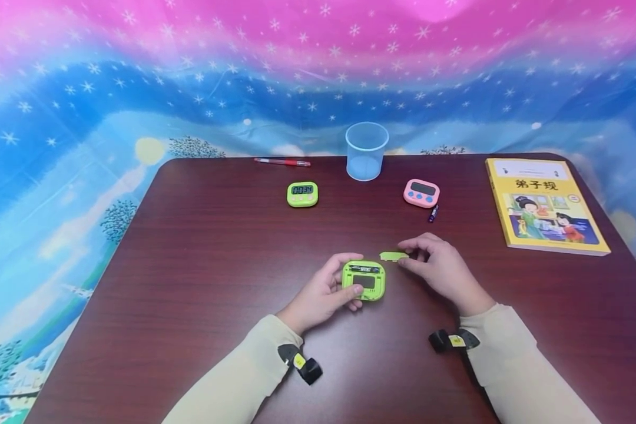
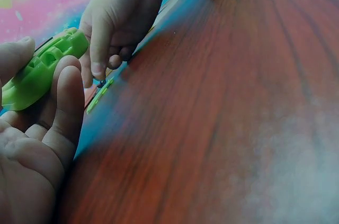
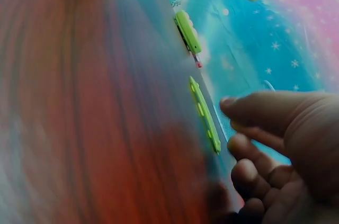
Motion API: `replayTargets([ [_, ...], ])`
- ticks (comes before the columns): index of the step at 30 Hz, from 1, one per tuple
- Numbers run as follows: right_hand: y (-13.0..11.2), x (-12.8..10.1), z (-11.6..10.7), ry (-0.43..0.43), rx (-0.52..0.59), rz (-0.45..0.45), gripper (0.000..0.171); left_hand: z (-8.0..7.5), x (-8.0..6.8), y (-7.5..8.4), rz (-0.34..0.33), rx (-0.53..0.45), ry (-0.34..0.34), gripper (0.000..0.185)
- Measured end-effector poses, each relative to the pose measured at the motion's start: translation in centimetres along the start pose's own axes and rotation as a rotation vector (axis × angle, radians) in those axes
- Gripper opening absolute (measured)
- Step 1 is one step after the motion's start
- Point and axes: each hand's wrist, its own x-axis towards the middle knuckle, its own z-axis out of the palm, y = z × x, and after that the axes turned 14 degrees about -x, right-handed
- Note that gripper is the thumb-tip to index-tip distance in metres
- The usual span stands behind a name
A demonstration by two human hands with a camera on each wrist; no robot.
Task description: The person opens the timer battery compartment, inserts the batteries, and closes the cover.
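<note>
My left hand (image 1: 323,292) grips a green digital timer (image 1: 380,287), its back turned up and the thumb across the lower part. A dark battery (image 1: 364,270) lies in the timer's uncovered compartment. To the right is the slim green battery cover (image 1: 391,256), lying on the table just off my right fingertips. My right hand (image 1: 439,265) has its thumb and fingers loosely bent beside that cover. A small gap separates the thumb from the cover (image 3: 204,115) in the right wrist view. From the left wrist, the timer (image 2: 47,68) is seen edge-on between thumb and fingers.
Beyond the hands stand another green timer (image 1: 302,194), a pink timer (image 1: 421,193) with a loose battery (image 1: 433,213) beside it, and a clear blue cup (image 1: 365,156). A red pen (image 1: 282,162) lies near the far edge. A yellow book (image 1: 548,206) is at the right.
</note>
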Motion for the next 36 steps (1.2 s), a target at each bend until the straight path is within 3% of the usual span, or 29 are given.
replayTargets([
  [5,-0.2,-0.1,-0.1,-0.013,-0.065,-0.012,0.029,0.1,0.1,-0.1,0.002,0.005,-0.010,0.057],
  [11,-0.7,-0.1,-0.4,-0.034,-0.091,-0.019,0.016,0.1,0.1,-0.1,0.004,0.004,-0.006,0.057],
  [17,-0.6,0.0,-0.2,-0.055,0.005,0.032,0.010,0.0,0.0,-0.1,0.003,0.003,-0.002,0.056],
  [25,-0.7,-0.1,-0.4,0.002,0.092,0.060,0.013,0.0,0.0,0.0,0.001,0.007,-0.005,0.057],
  [36,-2.6,-0.9,-1.1,0.017,0.184,0.088,0.014,-0.1,0.0,0.1,-0.013,0.021,-0.007,0.057],
])
